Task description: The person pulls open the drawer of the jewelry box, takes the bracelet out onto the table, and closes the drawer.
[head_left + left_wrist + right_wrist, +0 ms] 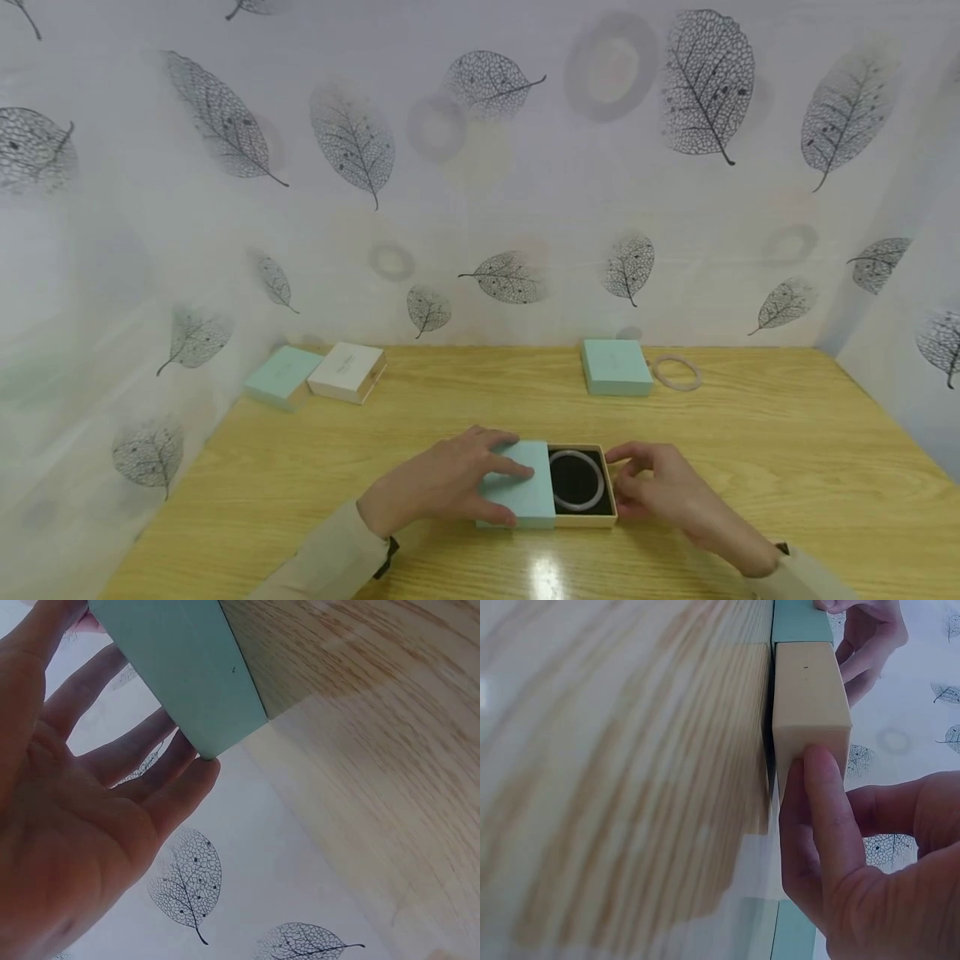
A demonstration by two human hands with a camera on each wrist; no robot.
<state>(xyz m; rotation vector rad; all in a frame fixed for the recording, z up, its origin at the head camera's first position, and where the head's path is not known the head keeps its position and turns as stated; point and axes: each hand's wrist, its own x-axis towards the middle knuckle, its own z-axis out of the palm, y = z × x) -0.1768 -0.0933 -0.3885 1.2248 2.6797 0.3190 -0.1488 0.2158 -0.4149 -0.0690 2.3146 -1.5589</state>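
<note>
A mint-green box sleeve lies on the table, its cream inner drawer slid partly out to the right. A pale ring-shaped bangle rests on the drawer's black lining. My left hand holds the sleeve across its top, thumb at the near edge and other fingers toward the far edge. In the left wrist view, fingertips touch the green sleeve along its edge. At the drawer's right end is my right hand. The right wrist view shows its fingertips pressing the end of the cream drawer.
Behind, a closed mint-green box stands beside another pale bangle. At the back left, another mint-green box sits against a white box. A leaf-patterned curtain borders the wooden table.
</note>
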